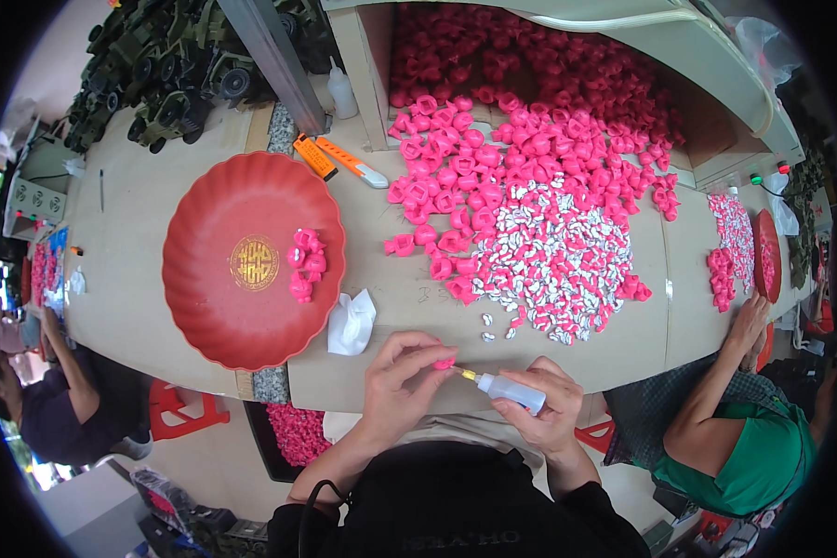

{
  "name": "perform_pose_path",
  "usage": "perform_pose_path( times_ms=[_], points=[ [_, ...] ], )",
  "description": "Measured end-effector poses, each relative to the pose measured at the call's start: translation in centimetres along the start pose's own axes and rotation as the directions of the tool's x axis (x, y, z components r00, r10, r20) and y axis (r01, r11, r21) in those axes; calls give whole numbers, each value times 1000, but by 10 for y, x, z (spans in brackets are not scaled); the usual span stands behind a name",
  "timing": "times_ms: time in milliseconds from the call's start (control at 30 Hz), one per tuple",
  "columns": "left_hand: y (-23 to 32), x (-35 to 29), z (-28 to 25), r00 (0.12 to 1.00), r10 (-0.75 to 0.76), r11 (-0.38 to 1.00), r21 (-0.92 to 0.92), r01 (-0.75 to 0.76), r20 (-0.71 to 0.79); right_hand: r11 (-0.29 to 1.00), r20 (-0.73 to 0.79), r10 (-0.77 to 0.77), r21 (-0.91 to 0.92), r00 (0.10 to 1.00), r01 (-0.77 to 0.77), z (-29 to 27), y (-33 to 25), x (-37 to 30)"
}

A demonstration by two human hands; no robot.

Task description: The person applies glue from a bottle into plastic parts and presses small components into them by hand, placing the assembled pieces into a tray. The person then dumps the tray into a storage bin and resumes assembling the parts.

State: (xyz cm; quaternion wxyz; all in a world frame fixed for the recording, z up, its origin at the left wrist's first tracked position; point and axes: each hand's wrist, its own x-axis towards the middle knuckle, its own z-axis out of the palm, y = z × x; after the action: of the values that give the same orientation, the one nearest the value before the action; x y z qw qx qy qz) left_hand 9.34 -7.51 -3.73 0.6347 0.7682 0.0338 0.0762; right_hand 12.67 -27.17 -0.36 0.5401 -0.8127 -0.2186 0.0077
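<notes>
Between the thumb and fingers of my left hand (402, 383) is a small pink plastic piece (445, 364), partly hidden by the fingertips. My right hand (547, 402) is wrapped round a small white squeeze bottle (511, 391) with a yellow neck. Its thin nozzle points left and meets the pink piece, or nearly so; I cannot tell if they touch. Beyond my hands lies a heap of small white-and-pink parts (563, 256). Behind it spreads a large pile of hollow pink plastic parts (539, 130). A few joined pink pieces (307, 265) rest in a red scalloped tray (205, 316) on the left.
A crumpled white tissue (352, 323) lies beside the tray. An orange cutter knife (352, 162) and another white bottle (341, 91) are farther back, near a metal post (274, 65). Green toy vehicles (172, 70) are stacked far left. A person in green (744, 456) sits at right.
</notes>
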Motion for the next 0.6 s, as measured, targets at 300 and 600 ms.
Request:
perform_pose_path(
  times_ms=[300, 600],
  points=[
    [1, -2, -5, 993, -85, 994, -58, 90, 86, 998, -22, 55, 32, 998, -55, -3, 0, -3],
    [0, -17, -21, 980, -167, 981, -86, 176, 105, 999, -92, 45, 14, 995, -44, 19, 12, 10]
  ],
)
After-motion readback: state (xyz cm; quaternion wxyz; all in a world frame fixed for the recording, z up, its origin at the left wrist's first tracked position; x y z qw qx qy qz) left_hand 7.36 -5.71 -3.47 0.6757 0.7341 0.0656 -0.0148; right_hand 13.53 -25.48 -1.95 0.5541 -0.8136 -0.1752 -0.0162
